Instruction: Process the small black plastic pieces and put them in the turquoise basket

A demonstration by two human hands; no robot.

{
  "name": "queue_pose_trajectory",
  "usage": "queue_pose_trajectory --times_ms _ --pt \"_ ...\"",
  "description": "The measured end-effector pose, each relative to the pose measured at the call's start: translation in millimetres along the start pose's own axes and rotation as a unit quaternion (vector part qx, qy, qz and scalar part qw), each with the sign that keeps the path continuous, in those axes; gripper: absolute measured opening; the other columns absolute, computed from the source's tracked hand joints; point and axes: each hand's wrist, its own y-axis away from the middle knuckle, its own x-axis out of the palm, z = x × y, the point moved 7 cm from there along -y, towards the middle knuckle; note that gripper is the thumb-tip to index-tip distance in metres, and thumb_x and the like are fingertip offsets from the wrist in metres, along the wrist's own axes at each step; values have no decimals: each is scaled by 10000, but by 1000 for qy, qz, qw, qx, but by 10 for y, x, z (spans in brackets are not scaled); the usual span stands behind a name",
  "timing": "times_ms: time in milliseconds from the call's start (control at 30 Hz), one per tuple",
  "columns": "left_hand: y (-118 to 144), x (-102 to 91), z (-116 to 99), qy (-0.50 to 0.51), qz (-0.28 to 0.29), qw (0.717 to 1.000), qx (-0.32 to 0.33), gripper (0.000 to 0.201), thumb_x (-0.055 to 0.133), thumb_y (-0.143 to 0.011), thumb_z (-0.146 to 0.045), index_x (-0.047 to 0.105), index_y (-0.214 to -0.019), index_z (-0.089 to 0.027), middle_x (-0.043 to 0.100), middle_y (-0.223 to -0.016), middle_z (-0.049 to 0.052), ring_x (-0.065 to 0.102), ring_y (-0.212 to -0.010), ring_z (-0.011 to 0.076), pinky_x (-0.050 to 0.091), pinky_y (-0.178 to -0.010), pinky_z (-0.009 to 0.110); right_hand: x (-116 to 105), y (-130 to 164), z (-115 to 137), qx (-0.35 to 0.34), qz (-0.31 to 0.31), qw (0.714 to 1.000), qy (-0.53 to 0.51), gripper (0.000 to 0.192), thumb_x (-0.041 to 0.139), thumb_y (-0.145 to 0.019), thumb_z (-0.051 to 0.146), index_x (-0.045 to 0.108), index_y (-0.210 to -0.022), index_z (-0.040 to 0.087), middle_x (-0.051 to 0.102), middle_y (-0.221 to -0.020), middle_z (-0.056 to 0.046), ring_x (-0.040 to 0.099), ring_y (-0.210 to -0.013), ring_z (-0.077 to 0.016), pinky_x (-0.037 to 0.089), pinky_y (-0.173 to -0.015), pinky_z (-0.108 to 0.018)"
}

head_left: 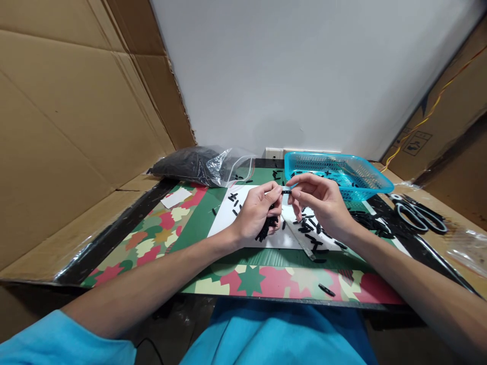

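Above the white sheet (pixel 220 225), my left hand (pixel 256 210) is closed around a bunch of thin black strands (pixel 266 230) that sticks out below its fingers. A small dark tube-like piece (pixel 286 192) bridges the fingertips of both hands. My right hand (pixel 323 200) pinches its right end with thumb and forefinger, the other fingers curled loosely. Many short black pieces (pixel 315 242) lie scattered on the sheet beneath my right hand. A narrow translucent strip (pixel 299 235) slants down between the hands; its upper end is hidden.
A blue plastic basket (pixel 371 194) with black pieces inside stands at the back right. Dark-handled scissors (pixel 416 215) lie on the right. A clear bag of black material (pixel 186 165) rests at the back left. Cardboard walls (pixel 76 101) flank the patterned table mat (pixel 152 243).
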Motion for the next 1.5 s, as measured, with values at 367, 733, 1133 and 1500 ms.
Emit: queue_pose_trajectory --times_ms 367,733,1133,1500 --pt "8 1 -28 -7 -12 1000 3 440 650 -963 -589 455 -821 -221 364 -562 -114 469 -340 77 327 -318 152 4 9 -3 1 -2 1000 28 269 857 -878 404 755 -1050 222 696 -720 28 613 -503 -117 543 -493 -282" --pt "9 -9 -22 -2 -13 1000 1 418 641 -978 -558 449 -819 -222 363 -567 -112 452 -347 70 320 -336 151 19 12 1 6 6 1000 28 247 853 -885 401 759 -1014 213 723 -745 19 609 -480 -102 521 -488 -267" --pt "-6 -16 -33 10 -9 1000 10 420 644 -980 -555 448 -815 -223 366 -556 -114 447 -340 76 342 -332 162 9 -12 -20 8 18 1000 16 273 858 -878 400 751 -1020 192 697 -622 35 581 -442 -95 477 -468 -241" --pt "2 -21 -24 6 -15 1000 6 405 633 -986 -547 449 -819 -227 356 -556 -113 439 -333 78 322 -328 159 -3 -12 -27 -1 20 1000 22 228 815 -928 385 752 -1025 189 690 -597 31 576 -439 -99 448 -466 -242"
